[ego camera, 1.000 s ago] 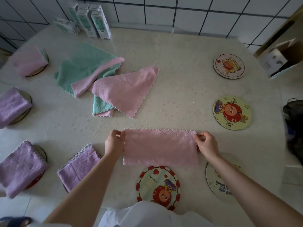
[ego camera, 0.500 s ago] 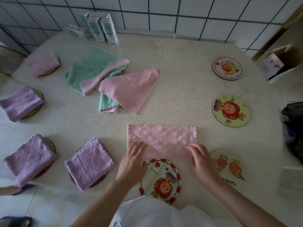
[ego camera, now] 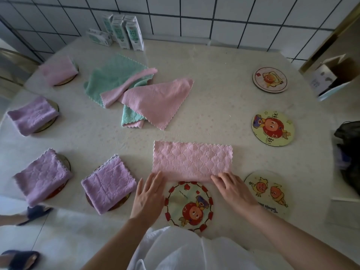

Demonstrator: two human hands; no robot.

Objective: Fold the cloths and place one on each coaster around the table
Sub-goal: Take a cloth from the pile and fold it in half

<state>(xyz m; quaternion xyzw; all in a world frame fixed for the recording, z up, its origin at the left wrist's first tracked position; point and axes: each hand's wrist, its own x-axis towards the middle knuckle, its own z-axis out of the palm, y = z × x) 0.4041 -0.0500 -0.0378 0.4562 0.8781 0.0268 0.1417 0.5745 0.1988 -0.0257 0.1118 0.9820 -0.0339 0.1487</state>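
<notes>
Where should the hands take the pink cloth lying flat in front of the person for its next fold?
Pinch the pink cloth at its two right-hand corners, coming from the right: it lies as a long strip, so that short edge folds over leftward.

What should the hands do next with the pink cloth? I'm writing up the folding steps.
Probably fold the pink cloth in half sideways. It lies as a long rectangle, both the left hand and right hand flat at its near edge, while cloths already on coasters are squarish; the red-bordered coaster is bare.
</notes>
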